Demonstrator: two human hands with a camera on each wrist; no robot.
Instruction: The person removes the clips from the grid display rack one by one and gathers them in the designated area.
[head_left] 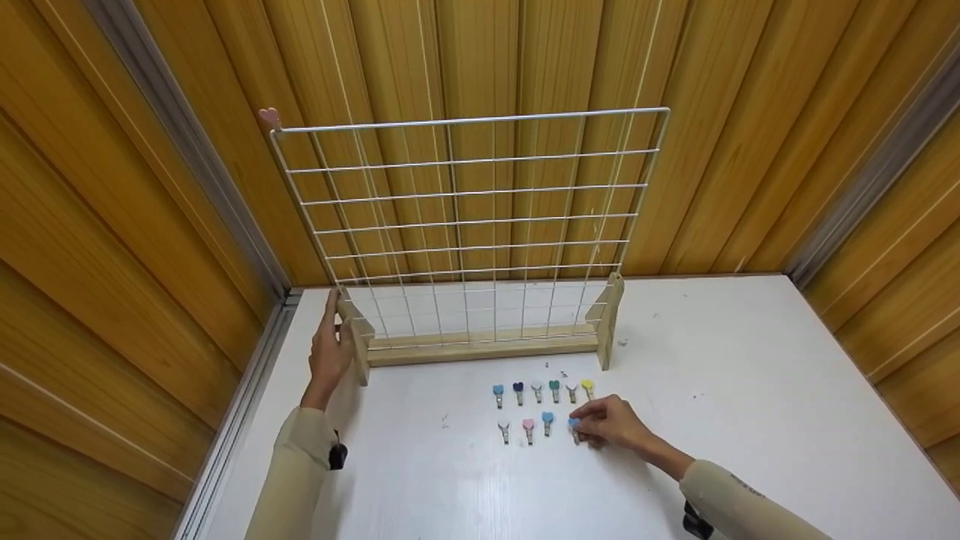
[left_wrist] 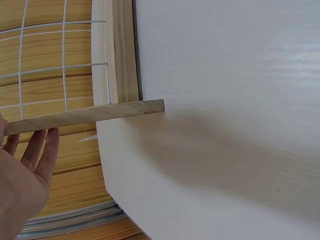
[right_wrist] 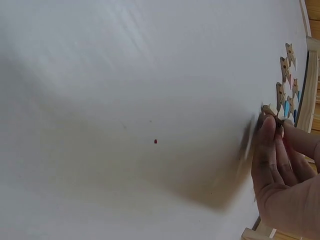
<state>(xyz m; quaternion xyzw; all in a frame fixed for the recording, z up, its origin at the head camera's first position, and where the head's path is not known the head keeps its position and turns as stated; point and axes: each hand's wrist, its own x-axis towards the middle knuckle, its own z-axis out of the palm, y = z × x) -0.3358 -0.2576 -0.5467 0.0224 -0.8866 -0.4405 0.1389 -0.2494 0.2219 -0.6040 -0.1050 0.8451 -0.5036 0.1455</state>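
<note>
My right hand [head_left: 615,424] pinches a small wooden clothespin with a blue heart [head_left: 574,423] between thumb and fingers, low over the white table. In the right wrist view the wooden pin [right_wrist: 270,110] pokes out past the fingertips. Two rows of similar clothespins lie just left of and beyond that hand, with blue, pink [head_left: 529,425], green [head_left: 554,385] and yellow [head_left: 587,385] tops among them. At the left, my left hand [head_left: 330,356] holds the side post [left_wrist: 90,115] of a wooden stand, fingers against its outer face. A white wire grid [head_left: 472,220] stands upright in this stand.
On the grid's top left corner sits a pink heart clothespin [head_left: 270,117]. The stand's wooden crossbar [head_left: 480,351] runs along the table behind the clothespins. Wood-panelled walls [head_left: 480,60] close off the white table [head_left: 712,330] at the back and both sides.
</note>
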